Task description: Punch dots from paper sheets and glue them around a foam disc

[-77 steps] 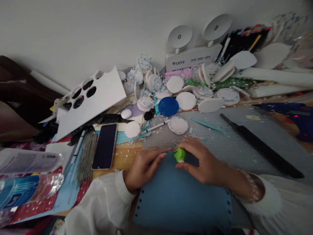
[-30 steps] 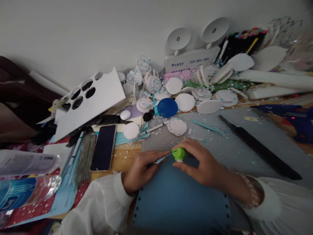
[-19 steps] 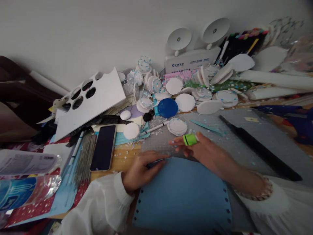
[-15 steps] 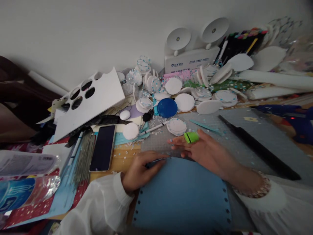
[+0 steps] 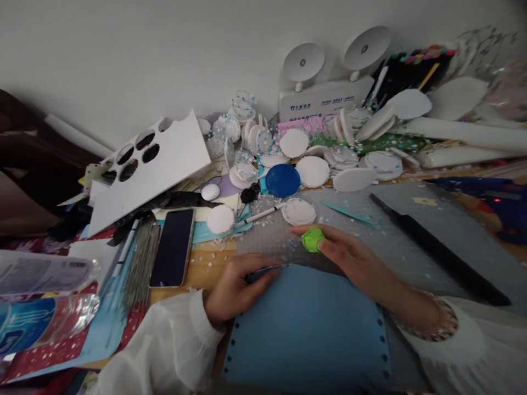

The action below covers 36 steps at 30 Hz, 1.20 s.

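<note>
Head view, watched from my remote seat: the right hand (image 5: 348,255) has thumb and fingers closed on a small green tool (image 5: 313,240), raised just past the far edge of a blue sheet (image 5: 308,329), a hold that I judge leaves it free to turn. The left hand (image 5: 241,288) pinches the sheet at its far left corner, probably to stop it sliding. Dark, hole-like marks line the sheet's left and right edges; it lies over the near edge of a grey mat (image 5: 411,230), likely to be within easy reach of both hands. Toward the mat's right edge rests a black-handled knife (image 5: 444,252), its handle toward the near corner, seemingly set aside. By the far edge I see a blue disc (image 5: 282,181) among heaped white discs (image 5: 313,171), perhaps pushed back for working room. To the left, on the table's bare wood (image 5: 208,266) beside the mat's left edge, lies a phone (image 5: 172,248).
</note>
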Each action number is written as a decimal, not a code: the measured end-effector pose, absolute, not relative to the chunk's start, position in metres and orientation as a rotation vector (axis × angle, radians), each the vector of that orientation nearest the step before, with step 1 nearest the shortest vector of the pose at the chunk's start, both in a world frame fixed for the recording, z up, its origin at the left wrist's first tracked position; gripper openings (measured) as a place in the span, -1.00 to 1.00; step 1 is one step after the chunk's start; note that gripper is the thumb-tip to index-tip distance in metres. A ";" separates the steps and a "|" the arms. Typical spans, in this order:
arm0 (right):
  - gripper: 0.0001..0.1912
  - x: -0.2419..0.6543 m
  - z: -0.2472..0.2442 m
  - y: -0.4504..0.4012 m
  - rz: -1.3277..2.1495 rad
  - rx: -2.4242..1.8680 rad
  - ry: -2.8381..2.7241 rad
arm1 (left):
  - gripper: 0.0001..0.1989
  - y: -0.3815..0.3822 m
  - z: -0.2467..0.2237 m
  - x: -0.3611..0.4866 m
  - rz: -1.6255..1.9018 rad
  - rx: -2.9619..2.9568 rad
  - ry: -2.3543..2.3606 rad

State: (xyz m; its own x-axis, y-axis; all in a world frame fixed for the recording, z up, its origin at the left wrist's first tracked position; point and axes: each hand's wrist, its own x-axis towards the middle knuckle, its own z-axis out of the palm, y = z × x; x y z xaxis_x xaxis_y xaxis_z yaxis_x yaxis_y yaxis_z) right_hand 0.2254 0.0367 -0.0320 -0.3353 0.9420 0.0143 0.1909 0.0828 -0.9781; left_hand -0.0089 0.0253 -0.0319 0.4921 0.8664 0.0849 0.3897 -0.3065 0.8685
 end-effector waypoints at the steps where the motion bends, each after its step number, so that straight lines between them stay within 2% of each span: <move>1: -0.64 0.225 -0.032 0.036 1.296 -1.156 -1.634 | -0.82 0.025 -0.032 -0.009 0.715 1.884 1.069; 9: -0.70 0.221 -0.037 0.029 0.962 -1.039 -2.074 | -0.83 0.023 -0.028 -0.007 0.731 1.805 1.107; 19: -0.69 0.222 -0.042 0.026 0.774 -0.929 -2.225 | -0.83 0.023 -0.027 -0.007 0.778 1.842 1.068; 31: -0.62 0.218 -0.051 0.022 0.893 -0.978 -2.214 | -0.82 0.022 -0.029 -0.007 0.829 1.854 1.016; 36: -0.78 0.212 -0.048 0.022 0.880 -1.006 -2.170 | -0.81 0.021 -0.032 -0.008 0.814 1.870 0.978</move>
